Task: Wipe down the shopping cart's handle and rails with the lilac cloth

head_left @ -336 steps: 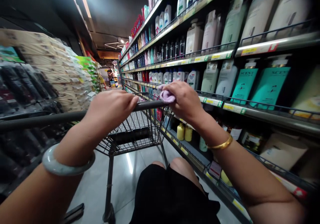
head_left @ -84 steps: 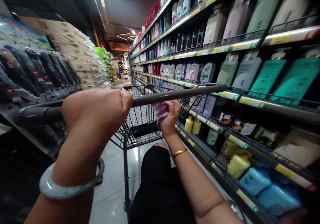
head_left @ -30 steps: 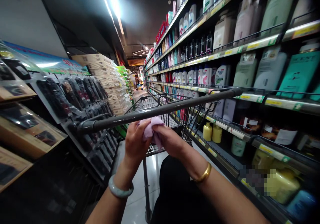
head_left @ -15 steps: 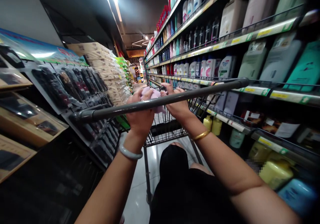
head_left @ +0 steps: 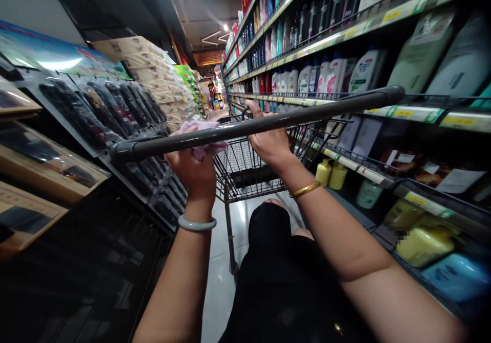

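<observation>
Across the view runs the dark grey handle bar of a shopping cart [head_left: 264,123], tilted up to the right. My left hand [head_left: 193,177], a pale bangle on its wrist, is closed on a crumpled lilac cloth [head_left: 201,151] at the left half of the bar. The cloth shows above and below the bar and touches it. My right hand [head_left: 270,146], below a gold bracelet, reaches under the bar with its fingers curled up behind it. A small dark curved piece shows at those fingertips; whether it belongs to the cart I cannot tell. Beyond them lies the wire basket [head_left: 251,187].
Shelves of bottles [head_left: 333,74] line the right side, with yellow bottles [head_left: 424,246] low down. Packaged dark goods [head_left: 126,110] hang on the left, beside stacked boxes [head_left: 143,77]. Tiled floor [head_left: 218,276] shows under the cart. A person [head_left: 211,91] stands far down the aisle.
My left hand has moved left along the bar with the cloth, away from my right hand. My right hand stays near the bar's middle. The view has shifted slightly, so the shelves appear higher and nearer.
</observation>
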Demonstrator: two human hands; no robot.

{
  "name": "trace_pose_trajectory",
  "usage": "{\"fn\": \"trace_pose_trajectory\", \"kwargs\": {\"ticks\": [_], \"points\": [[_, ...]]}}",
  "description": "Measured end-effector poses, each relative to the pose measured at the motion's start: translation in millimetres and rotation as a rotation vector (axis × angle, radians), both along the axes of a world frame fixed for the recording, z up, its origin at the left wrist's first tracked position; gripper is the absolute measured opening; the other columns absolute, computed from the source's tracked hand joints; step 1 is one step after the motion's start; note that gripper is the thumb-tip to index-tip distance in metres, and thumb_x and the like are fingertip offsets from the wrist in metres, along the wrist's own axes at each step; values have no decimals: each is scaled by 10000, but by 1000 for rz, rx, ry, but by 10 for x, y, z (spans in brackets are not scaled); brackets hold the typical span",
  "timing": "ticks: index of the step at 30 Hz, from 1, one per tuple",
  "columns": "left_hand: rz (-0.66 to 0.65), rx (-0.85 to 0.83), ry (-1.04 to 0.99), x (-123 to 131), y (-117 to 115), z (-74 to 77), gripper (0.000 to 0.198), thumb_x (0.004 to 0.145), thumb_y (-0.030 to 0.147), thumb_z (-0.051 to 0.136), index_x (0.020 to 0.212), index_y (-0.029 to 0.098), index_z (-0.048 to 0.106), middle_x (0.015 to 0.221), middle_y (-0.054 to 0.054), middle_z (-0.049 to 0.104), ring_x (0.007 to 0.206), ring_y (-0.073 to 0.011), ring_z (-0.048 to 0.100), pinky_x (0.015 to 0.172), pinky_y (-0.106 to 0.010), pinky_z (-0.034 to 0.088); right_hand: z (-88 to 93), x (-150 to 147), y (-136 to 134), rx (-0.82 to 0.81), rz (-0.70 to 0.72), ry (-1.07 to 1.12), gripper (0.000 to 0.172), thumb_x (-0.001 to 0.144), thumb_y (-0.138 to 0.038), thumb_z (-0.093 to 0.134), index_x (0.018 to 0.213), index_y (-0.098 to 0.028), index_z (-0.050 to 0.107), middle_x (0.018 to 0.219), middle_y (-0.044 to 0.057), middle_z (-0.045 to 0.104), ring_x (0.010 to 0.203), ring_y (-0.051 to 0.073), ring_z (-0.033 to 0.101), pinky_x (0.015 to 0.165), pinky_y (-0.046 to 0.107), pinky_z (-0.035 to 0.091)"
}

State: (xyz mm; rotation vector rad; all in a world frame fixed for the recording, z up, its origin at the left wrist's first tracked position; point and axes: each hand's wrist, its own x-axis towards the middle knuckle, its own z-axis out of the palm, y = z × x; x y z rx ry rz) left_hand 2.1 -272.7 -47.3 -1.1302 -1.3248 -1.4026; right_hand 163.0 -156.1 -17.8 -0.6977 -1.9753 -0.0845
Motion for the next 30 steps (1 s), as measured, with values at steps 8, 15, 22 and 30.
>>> {"fn": "trace_pose_trajectory", "kwargs": {"ticks": [8, 15, 22, 30], "points": [[45, -129, 212, 128, 256, -269, 225, 954, 263, 635, 1101, 260, 805, 1047, -97, 659, 1013, -254, 599, 966, -402, 470, -26, 29, 4, -2, 3, -2, 610, 1040, -349, 446, 1616, -171, 352, 1288, 163, 675, 1227, 336, 596, 1140, 528, 401], [-40, 49, -33, 46, 78, -392, 388, 902, 456, 697, 1168, 173, 711, 1159, -106, 639, 1173, -273, 580, 1066, -485, 477, -59, 31, 21, 42, 27, 13, 552, 1046, -335, 412, 1579, -194, 412, 1403, 138, 639, 1285, 321, 563, 1171, 515, 387], [-99, -173, 78, 225, 83, -359, 292, 892, 354, 716, 1146, 211, 722, 1142, -97, 662, 1149, -273, 599, 1060, -487, 485, -65, 85, 32, 10, 12, 26, 607, 1041, -362, 432, 1618, -188, 359, 1322, 152, 665, 1219, 327, 586, 1156, 528, 387], [43, -68, -26, -52, -181, -419, 365, 861, 418, 775, 1148, 209, 693, 1157, -105, 625, 1194, -289, 553, 1094, -474, 454, -102, 115, 5, 57, 9, 57, 605, 1047, -355, 411, 1624, -185, 346, 1262, 150, 670, 1204, 317, 577, 1149, 521, 371]]}}
